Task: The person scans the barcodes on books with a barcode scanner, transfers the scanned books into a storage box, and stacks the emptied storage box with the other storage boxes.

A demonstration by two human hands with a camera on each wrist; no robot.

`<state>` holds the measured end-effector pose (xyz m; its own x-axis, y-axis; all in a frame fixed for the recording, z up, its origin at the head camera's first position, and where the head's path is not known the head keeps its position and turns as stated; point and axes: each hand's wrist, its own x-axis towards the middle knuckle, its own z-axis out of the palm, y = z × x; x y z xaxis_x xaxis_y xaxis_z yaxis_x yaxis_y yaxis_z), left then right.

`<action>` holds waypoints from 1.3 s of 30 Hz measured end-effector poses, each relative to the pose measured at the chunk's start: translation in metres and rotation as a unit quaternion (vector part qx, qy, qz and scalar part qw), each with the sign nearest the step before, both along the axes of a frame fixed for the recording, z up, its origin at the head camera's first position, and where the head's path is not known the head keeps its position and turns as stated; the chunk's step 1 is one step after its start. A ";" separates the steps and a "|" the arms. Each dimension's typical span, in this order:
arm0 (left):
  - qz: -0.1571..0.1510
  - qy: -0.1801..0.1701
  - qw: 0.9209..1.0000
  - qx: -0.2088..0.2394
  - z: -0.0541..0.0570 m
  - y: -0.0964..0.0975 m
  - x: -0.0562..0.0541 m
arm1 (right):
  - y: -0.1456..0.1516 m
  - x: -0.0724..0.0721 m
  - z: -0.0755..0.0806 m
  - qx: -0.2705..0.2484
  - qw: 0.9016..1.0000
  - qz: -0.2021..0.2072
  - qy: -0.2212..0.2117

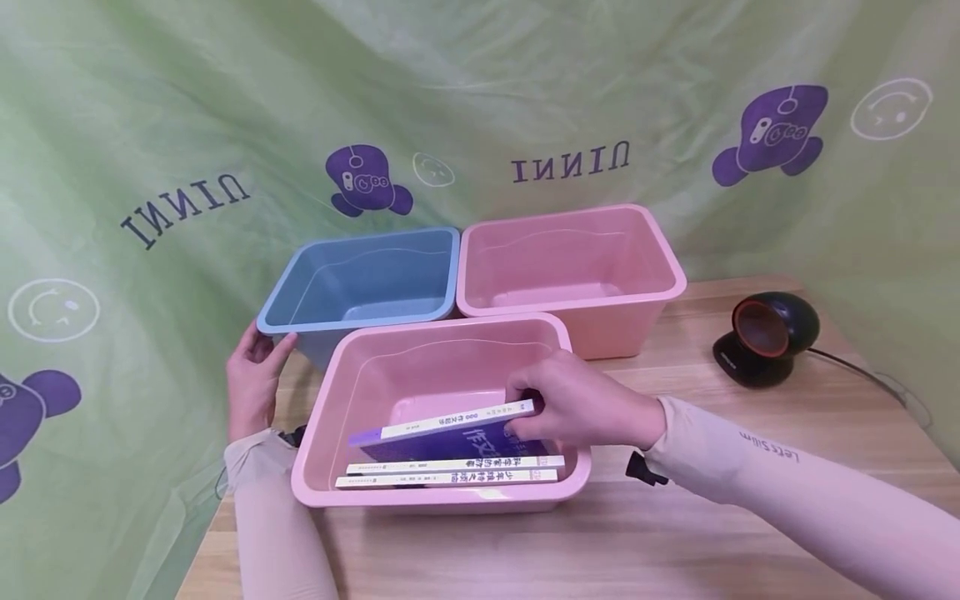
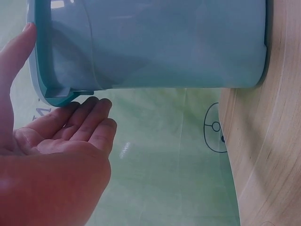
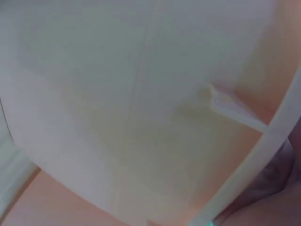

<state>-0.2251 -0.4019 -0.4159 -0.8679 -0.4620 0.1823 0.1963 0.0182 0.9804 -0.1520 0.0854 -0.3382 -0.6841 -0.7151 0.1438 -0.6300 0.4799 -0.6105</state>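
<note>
Wooden table under front pink bin, green curtain behind; book pinched by right hand, blue bin touched by spread left hand.

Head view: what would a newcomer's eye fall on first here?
Probably the purple book, held at a tilt by the right hand in the front pink bin, just beyond two other books. Behind that bin, the left hand touches a blue bin at its near left corner. A green backdrop with purple prints fills the background.
</note>
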 end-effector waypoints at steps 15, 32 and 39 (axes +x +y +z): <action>-0.002 0.002 1.000 0.016 0.002 0.002 0.002 | 0.012 0.008 0.021 -0.176 0.979 -0.064 -0.078; -0.001 -0.006 0.999 0.032 0.003 0.003 0.005 | 0.087 0.032 0.094 -0.468 0.869 -0.157 -0.029; -0.001 0.001 1.000 0.030 0.002 0.002 0.003 | 0.163 0.035 0.082 -0.569 0.799 -0.195 -0.009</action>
<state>-0.2221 -0.3997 -0.4141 -0.8683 -0.4709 0.1559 0.1977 -0.0404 0.9794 -0.1173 0.2485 -0.2560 -0.8321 0.1402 0.5366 -0.5544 -0.2350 -0.7984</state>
